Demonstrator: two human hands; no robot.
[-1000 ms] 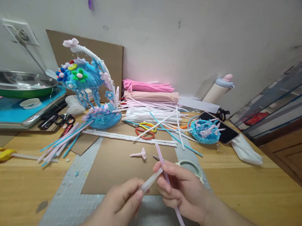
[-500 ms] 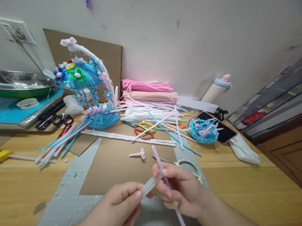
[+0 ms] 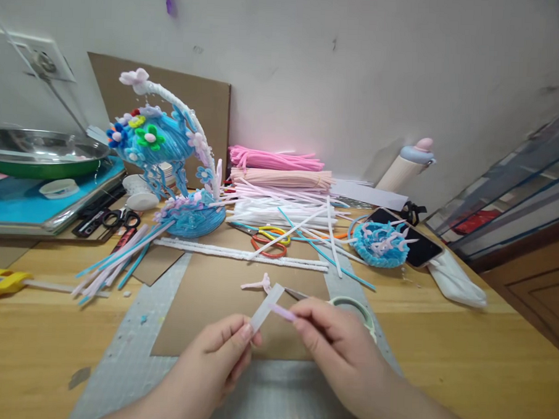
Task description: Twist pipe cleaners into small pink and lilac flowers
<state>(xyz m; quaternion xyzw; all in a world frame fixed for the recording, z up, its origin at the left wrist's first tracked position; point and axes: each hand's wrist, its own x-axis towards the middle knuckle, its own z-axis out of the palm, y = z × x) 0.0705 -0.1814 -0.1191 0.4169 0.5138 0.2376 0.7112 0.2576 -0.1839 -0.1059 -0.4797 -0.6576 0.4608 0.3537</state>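
Between thumb and fingers, my left hand grips a translucent whitish strip that points up and to the right. My right hand pinches a pale purple pipe cleaner; its tip meets or overlaps the strip. The rest of that stem is hidden by my right hand. Beyond the strip, a small pink twisted pipe-cleaner piece lies on the brown cardboard. Scissors with pale green handles lie partly behind my right hand.
A blue pipe-cleaner sculpture with flowers stands at the back left. Pipe-cleaner bundles lie by the wall, orange-and-yellow-handled pliers before them. A blue frilled piece and phone are right; a yellow glue gun is left.
My right hand has turned over and shifted right, bringing the purple pipe cleaner from crossing steeply upward to lying nearly level against the strip. My left hand has tilted the strip more upright.
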